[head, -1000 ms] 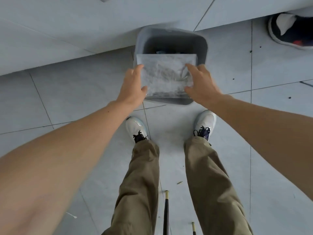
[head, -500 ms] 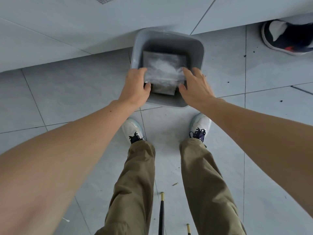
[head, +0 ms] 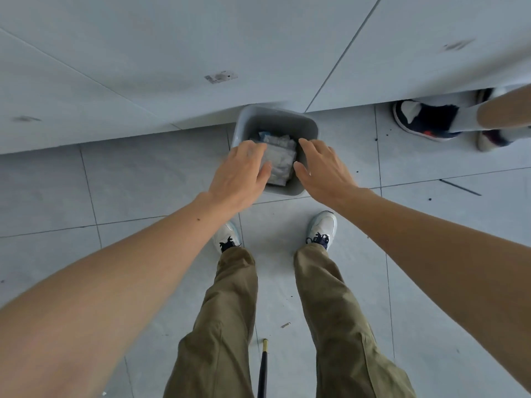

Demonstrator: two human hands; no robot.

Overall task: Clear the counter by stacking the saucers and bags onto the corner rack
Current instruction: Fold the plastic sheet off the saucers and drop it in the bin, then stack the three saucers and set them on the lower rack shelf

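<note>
A grey plastic bin point(head: 309, 130) stands on the tiled floor against the white wall, right in front of my feet. A clear crumpled bag point(head: 280, 160) lies inside it, on top of other wrappers. My left hand point(head: 240, 175) hovers over the bin's near left rim, fingers spread and holding nothing. My right hand point(head: 323, 168) is over the near right rim, also open and empty. No saucers, counter or rack are in view.
My own legs in olive trousers and white shoes point(head: 323, 229) stand just behind the bin. Another person's dark shoe point(head: 425, 122) and leg are at the upper right. A thin black rod point(head: 263, 369) lies on the floor between my legs.
Both hands held the clear bag above the bin a second ago, lowered it in, and have now let go; the bag rests inside and the hands are apart.
</note>
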